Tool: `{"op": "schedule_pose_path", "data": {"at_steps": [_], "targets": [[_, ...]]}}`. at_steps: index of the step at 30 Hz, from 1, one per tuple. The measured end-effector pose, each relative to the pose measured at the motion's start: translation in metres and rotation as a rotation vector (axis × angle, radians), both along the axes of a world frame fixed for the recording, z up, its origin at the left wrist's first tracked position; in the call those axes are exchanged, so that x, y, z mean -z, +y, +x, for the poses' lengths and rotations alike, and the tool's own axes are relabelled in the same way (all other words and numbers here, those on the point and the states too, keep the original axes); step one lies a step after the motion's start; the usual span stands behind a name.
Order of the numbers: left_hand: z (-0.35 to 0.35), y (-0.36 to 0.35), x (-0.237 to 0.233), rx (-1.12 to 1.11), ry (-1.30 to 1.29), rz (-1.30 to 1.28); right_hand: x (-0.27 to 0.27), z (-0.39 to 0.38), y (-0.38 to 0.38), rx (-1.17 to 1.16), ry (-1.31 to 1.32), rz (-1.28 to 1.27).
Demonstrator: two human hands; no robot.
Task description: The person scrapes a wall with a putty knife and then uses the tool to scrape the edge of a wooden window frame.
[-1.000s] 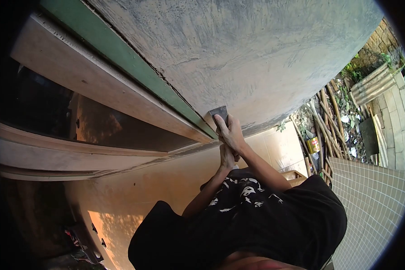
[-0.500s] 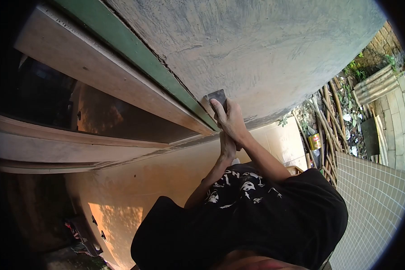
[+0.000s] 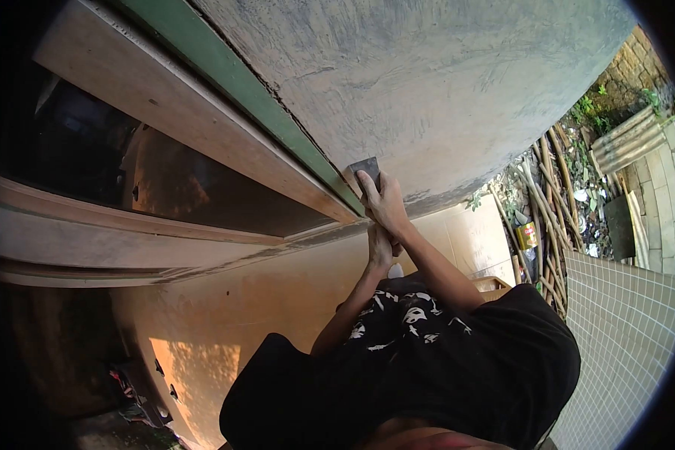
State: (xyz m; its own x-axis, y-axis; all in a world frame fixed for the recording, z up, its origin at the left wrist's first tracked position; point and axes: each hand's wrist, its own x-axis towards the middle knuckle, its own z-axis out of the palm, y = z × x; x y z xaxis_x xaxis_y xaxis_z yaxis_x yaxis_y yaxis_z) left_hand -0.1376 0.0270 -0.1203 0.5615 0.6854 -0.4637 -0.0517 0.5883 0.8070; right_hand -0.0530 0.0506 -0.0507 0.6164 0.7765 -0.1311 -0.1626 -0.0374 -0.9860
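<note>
My right hand (image 3: 385, 201) grips a dark grey, flat rectangular piece of sandpaper (image 3: 365, 166). Its thumb lies across the piece, which is against the scuffed grey wall (image 3: 427, 90), close beside the green frame strip (image 3: 255, 91). Just below, my left hand (image 3: 380, 246) is closed near the right wrist. Whether it grips the wrist or something else is hidden by the right forearm.
A wooden window frame (image 3: 202, 127) with dark glass (image 3: 180, 180) runs along the left. Tan floor tiles (image 3: 277, 300) lie below. To the right are bamboo poles (image 3: 547, 202), a yellow tin (image 3: 526, 235), litter and a patch of small tiles (image 3: 622, 322).
The sandpaper and my right hand have shifted slightly downward along the wall. My left hand stays close to the right wrist. The view has moved a little.
</note>
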Motion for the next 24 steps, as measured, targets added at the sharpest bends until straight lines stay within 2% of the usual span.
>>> {"op": "schedule_pose_path", "data": {"at_steps": [10, 11, 15, 17, 24], "targets": [[-0.008, 0.006, -0.020, 0.037, 0.074, 0.000, 0.004, -0.003, 0.008, 0.069, -0.076, 0.045], [-0.008, 0.006, -0.018, 0.024, 0.012, 0.067, 0.009, -0.005, 0.009, 0.083, -0.088, 0.058], [-0.010, 0.009, -0.008, 0.067, -0.004, 0.073, -0.007, -0.004, 0.004, 0.060, -0.027, 0.019], [-0.008, 0.007, -0.008, 0.063, 0.086, 0.024, -0.016, -0.005, 0.002, 0.045, 0.017, -0.008], [-0.012, 0.009, -0.003, 0.053, 0.001, 0.063, -0.010, -0.008, 0.003, 0.062, 0.003, 0.012]]}}
